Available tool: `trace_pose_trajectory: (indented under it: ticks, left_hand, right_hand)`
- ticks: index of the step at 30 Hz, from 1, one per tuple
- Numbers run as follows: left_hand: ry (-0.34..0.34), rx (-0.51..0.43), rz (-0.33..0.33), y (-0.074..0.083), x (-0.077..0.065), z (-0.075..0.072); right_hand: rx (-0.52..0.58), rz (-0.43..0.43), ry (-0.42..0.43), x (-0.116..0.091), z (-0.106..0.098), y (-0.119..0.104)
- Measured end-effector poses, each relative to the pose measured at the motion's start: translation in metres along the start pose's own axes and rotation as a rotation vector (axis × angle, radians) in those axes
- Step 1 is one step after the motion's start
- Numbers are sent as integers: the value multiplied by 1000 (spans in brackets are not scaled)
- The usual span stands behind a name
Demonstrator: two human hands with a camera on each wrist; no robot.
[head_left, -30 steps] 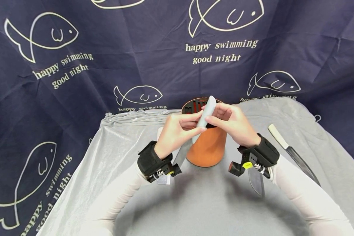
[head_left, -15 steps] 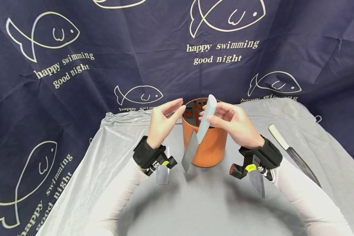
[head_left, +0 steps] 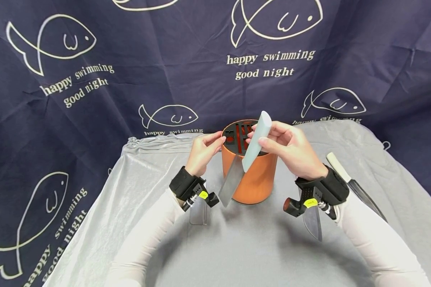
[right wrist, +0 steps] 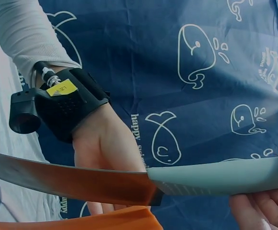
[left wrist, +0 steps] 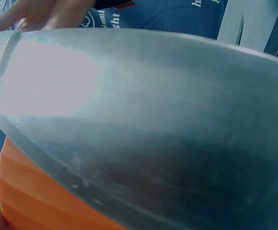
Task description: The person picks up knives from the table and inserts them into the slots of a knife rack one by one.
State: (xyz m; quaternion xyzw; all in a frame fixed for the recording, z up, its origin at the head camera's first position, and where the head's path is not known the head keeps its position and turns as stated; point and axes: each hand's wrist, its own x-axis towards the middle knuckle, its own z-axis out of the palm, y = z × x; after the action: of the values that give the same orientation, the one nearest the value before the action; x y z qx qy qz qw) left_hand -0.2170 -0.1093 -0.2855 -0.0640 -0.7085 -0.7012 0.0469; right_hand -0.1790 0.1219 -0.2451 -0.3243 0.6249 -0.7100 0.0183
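Observation:
My right hand [head_left: 296,153] holds a kitchen knife by its pale green handle [head_left: 257,143], pinched between thumb and fingers. The broad blade [head_left: 232,182] points down to the left, in front of an orange knife block [head_left: 258,184] with a dark slotted top. My left hand [head_left: 202,154] touches the block's left rim with fairly straight fingertips. In the left wrist view the blade [left wrist: 158,124] fills most of the picture and hides much of the block. The right wrist view shows the knife handle [right wrist: 220,177] level above the block's edge, with the left hand [right wrist: 112,143] behind the blade.
A knife with a cream handle [head_left: 338,166] lies on the grey cloth at the right. Another blade [head_left: 312,224] shows beneath my right wrist. Under the left wrist lies a flat, rectangular, shiny piece [head_left: 198,217]. A dark blue fish-print curtain [head_left: 201,87] hangs behind.
The left hand has let go of the knife, moved left and come to the block's rim. The right hand keeps the knife and has shifted slightly right, baring more blade and the block's slots.

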Motion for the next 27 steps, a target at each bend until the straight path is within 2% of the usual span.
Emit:
trace_pose_trajectory:
  ticks: [9,19,27]
  left_hand:
    - [-11,-34,-17,0,1,0]
    - [-18,-31,-23,-1,1,-1]
    - [-16,-31,-26,-3,1,-1]
  right_hand:
    - [84,-70,-1,1,-9,-7]
    - [287,-183,83,5,-22,-26]
    - [421,-271,76,7,-39,-36]
